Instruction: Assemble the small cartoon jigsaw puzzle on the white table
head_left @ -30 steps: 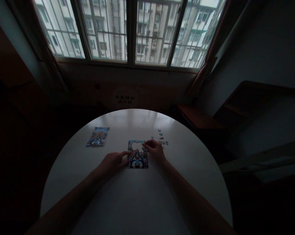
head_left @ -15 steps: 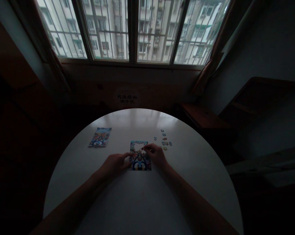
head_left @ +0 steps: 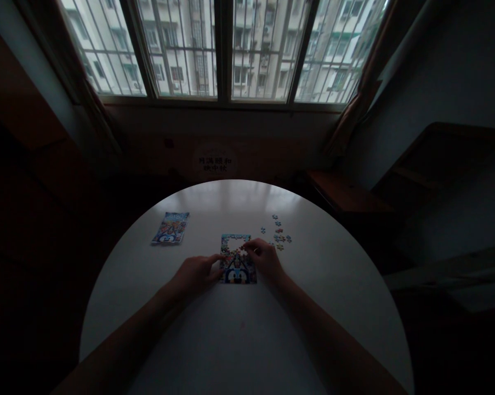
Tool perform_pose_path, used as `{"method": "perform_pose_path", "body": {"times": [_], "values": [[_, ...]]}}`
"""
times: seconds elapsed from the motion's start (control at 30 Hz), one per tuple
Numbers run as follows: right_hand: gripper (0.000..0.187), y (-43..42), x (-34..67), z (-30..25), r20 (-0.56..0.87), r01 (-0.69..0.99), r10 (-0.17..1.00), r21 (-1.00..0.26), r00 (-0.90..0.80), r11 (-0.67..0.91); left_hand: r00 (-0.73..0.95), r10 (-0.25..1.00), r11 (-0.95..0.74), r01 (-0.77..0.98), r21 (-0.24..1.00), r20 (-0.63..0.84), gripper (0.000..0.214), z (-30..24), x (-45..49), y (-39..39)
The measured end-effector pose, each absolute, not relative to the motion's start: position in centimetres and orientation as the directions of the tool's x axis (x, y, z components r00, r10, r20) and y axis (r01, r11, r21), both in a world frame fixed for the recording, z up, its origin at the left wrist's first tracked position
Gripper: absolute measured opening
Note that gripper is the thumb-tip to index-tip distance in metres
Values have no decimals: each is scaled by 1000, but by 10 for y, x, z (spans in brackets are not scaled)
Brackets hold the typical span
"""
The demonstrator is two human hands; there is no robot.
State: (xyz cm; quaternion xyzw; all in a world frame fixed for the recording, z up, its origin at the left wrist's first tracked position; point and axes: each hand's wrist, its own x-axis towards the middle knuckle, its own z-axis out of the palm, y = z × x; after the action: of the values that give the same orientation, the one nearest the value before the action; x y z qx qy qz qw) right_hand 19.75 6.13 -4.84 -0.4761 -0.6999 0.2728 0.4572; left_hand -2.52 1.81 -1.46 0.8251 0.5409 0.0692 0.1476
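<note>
Puzzle [head_left: 238, 276] is lying flat near the middle of a round white table [head_left: 247, 334], and we are viewing it from above, between the person's two hands. Its lower part is showing a dark blue cartoon face with large eyes; its upper part is framing an irregular pale gap.

Left hand [head_left: 198, 270]: we are seeing it resting unclenched at the puzzle's left side, forefinger reaching over the edge, thumb lying lower beside the same edge. It is touching the puzzle without grasping anything that we are able to make out.

Right hand [head_left: 266, 259]: it is coming in over the upper right edge, thumb and forefinger pinching a small reddish piece [head_left: 242, 248] at the border of the gap. We are finding the light too dim to tell whether the piece is touching its neighbours.

Loose pieces [head_left: 279, 238] are lying just beyond the right hand, most of them clustering, a couple trailing toward the far edge, and one sitting apart nearer the puzzle.

On the left, well apart from the puzzle, a printed sheet [head_left: 171, 228] is lying slightly askew, bearing a similar blue face along its bottom.

Beyond the table we are noting a barred window [head_left: 224, 55], giving most of the light, and a curtain [head_left: 350, 120] hanging at its right.
</note>
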Motion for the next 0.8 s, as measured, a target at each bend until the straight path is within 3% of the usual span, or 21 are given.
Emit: {"method": "perform_pose_path", "body": {"times": [0.8], "values": [[17,59,197,-46,370,469,911,-781,-183,411,429,903,-404,851,334,-2,40,-21,-28,20]]}}
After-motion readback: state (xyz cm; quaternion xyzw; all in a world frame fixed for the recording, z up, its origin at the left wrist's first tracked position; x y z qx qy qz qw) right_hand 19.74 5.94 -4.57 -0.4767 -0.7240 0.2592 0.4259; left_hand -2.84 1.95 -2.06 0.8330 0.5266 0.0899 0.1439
